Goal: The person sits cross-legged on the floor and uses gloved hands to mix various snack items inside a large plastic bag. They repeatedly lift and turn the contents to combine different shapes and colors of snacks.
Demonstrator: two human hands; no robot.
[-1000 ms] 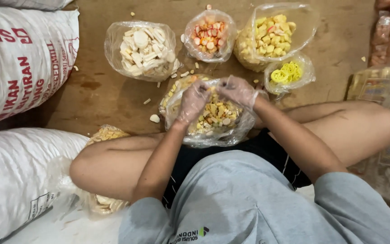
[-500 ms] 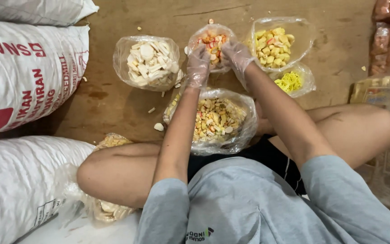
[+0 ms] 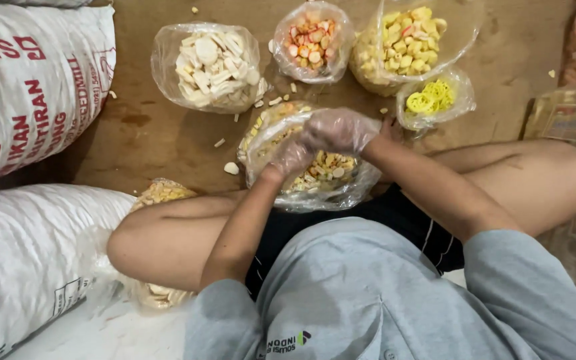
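Both my hands wear thin clear plastic gloves and meet over an open clear bag of mixed crackers that lies on the floor between my crossed legs. My left hand is curled just above the bag's mouth. My right hand is cupped against it from the far side, fingers closed. Whatever is inside either hand is hidden. Beyond them stand a bag of pale white crackers, a bag of orange and white crackers, a bag of yellow crackers and a small bag of bright yellow coils.
Two big white sacks lie at the left, one with red print and one plain. Another cracker bag sits under my left knee. Packaged goods are stacked at the right. Loose cracker bits dot the brown floor.
Both hands have pulled back from the orange and white cracker bag to the mixed bag in front of me, and now sit together over it.
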